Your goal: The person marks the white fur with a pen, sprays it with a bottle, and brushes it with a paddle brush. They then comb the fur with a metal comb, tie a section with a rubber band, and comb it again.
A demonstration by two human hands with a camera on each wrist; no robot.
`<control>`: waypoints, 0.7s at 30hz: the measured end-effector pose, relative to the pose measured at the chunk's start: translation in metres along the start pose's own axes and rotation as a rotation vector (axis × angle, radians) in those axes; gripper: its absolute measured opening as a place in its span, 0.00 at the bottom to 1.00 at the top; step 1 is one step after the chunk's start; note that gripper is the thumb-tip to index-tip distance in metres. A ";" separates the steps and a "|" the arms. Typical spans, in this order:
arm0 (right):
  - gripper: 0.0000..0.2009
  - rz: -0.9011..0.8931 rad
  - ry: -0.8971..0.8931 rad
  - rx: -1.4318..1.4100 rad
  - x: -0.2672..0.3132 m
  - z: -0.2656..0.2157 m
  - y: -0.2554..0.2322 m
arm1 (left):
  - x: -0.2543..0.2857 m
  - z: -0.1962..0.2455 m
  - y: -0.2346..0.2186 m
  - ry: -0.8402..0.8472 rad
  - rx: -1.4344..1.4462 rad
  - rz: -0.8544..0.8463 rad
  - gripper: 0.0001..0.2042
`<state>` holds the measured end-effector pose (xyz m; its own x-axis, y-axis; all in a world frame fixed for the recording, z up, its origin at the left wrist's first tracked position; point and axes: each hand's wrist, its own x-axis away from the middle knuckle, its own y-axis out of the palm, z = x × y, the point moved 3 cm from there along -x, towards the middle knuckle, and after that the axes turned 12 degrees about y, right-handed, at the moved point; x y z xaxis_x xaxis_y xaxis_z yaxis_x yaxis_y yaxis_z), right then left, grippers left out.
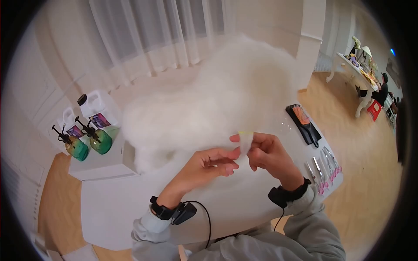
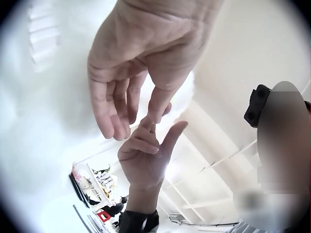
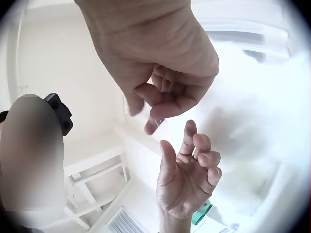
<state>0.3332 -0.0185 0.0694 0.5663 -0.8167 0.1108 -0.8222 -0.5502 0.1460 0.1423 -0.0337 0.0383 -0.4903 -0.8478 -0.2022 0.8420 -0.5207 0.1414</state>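
A large, fluffy white coat of fur (image 1: 174, 115), apparently of a dog facing away or a dog model, fills the table's middle in the head view. From its near side hangs a thin tuft of white hair (image 1: 246, 142), crossed at the top by a narrow yellow-green elastic band (image 1: 246, 132). My right hand (image 1: 273, 158) holds the tuft in curled fingers, a fingertip showing on its left side. Loosely bent, the fingers of my left hand (image 1: 209, 166) come right up to the tuft; its palm shows without anything held in the right wrist view (image 3: 183, 187).
On the right lie a black brush (image 1: 303, 126) with an orange pad and several pink-handled scissors (image 1: 322, 172). Two green spray bottles (image 1: 101, 141) stand on a white box (image 1: 106, 161) at left, beside white jugs (image 1: 101, 108). Cords run from both wrist cameras.
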 end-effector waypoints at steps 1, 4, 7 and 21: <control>0.11 0.003 -0.001 -0.005 -0.001 0.002 0.000 | -0.001 0.000 0.000 0.012 -0.004 -0.022 0.14; 0.13 0.016 -0.003 0.067 -0.006 0.007 -0.003 | -0.001 0.001 0.004 0.029 -0.017 -0.016 0.13; 0.13 -0.033 0.018 0.230 -0.001 0.007 -0.011 | 0.008 -0.008 -0.004 -0.037 -0.133 0.000 0.13; 0.18 0.367 -0.184 -0.464 -0.075 0.026 -0.097 | 0.029 -0.046 -0.056 0.115 0.277 0.640 0.34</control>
<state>0.3686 0.0913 0.0214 0.1977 -0.9777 0.0701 -0.8269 -0.1279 0.5477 0.0914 -0.0248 -0.0202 0.1215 -0.9880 -0.0957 0.8611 0.0570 0.5052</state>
